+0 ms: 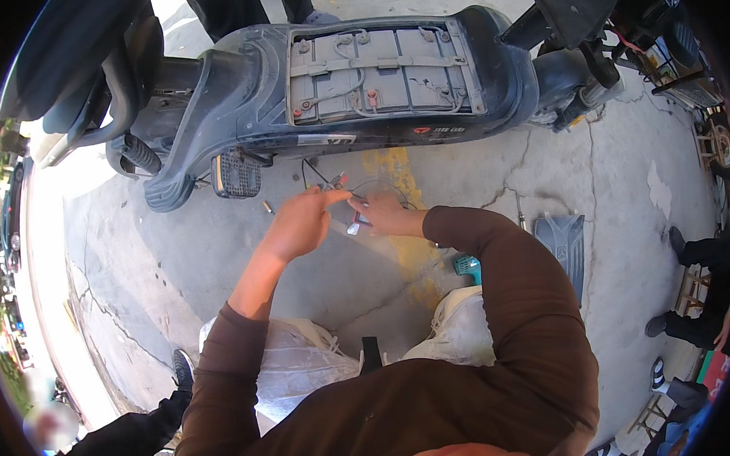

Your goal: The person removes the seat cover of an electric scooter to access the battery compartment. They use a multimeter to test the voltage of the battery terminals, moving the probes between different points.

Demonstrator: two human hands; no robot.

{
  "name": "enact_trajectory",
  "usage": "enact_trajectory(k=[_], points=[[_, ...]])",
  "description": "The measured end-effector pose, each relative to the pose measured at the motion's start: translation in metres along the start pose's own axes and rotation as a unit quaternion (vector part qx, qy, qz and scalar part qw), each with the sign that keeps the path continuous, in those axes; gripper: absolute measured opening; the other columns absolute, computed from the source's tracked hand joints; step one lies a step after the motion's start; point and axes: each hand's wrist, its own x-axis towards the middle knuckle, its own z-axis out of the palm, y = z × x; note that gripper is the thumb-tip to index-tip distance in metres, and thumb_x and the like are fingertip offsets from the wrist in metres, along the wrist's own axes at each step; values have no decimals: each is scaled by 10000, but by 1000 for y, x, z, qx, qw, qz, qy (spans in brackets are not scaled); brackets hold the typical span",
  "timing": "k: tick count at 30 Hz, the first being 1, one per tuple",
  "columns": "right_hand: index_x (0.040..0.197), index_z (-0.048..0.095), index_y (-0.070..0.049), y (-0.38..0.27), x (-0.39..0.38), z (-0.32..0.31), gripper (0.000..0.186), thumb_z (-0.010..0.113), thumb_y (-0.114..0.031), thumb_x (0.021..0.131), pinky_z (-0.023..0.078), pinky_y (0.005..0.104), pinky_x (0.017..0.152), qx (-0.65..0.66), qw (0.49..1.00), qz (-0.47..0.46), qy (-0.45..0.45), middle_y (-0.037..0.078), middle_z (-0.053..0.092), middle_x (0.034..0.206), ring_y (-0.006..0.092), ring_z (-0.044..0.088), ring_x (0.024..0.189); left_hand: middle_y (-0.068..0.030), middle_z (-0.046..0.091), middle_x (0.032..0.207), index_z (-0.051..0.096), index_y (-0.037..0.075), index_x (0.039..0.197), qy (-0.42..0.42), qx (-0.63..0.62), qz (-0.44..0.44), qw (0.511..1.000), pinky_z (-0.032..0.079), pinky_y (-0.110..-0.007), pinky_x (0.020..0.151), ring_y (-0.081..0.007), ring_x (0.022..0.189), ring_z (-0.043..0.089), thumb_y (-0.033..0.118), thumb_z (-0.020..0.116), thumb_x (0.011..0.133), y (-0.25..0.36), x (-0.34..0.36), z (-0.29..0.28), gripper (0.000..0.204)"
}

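Note:
My left hand is closed, its index finger stretched toward the fingertips of my right hand. My right hand is closed too, its fingers bent in a pinch. What they pinch is too small to make out. A thin dark wire with a small red piece shows just beyond the fingers. Under the right fingers is a small white-and-purple item; whether it is held or lies on the ground I cannot tell. Farther off, an electric scooter shows a row of grey batteries, strapped and cabled in its open bay.
On the concrete lie a small cylinder, a slim tool and a grey plastic cover. A teal tool lies near my right knee. The scooter's pedal juts toward me. Other people sit at right and stand beyond the scooter.

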Motion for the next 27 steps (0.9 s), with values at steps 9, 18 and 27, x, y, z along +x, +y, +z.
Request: enact_trajectory(k=[9, 18, 27], points=[[1518, 265, -152, -8, -12, -55, 963, 789, -283, 721, 486, 438, 882, 89, 957, -129, -244, 235, 504, 1291, 381, 550, 1155, -11, 537, 636, 677, -26, 1068, -93, -570, -221, 786, 405, -244, 519, -100, 543, 522, 26, 592, 902, 11, 10, -15, 193], [1529, 213, -104, -30, -72, -196, 1069, 844, -314, 692, 385, 376, 1056, 539, 697, -318, -351, 157, 432, 1421, 244, 450, 1297, -20, 611, 755, 686, -24, 1042, -33, -499, -265, 824, 451, -220, 566, -95, 635, 567, 76, 639, 887, -20, 11, 16, 190], [1436, 279, -30, -31, -85, -267, 888, 797, -355, 791, 476, 342, 952, 675, 707, -104, 181, 151, 512, 1297, 223, 552, 1134, -140, 571, 1284, 402, 71, 1399, 19, -832, -117, 543, 532, -417, 949, -265, 1131, 614, 633, 293, 973, 13, 19, 3, 714]])
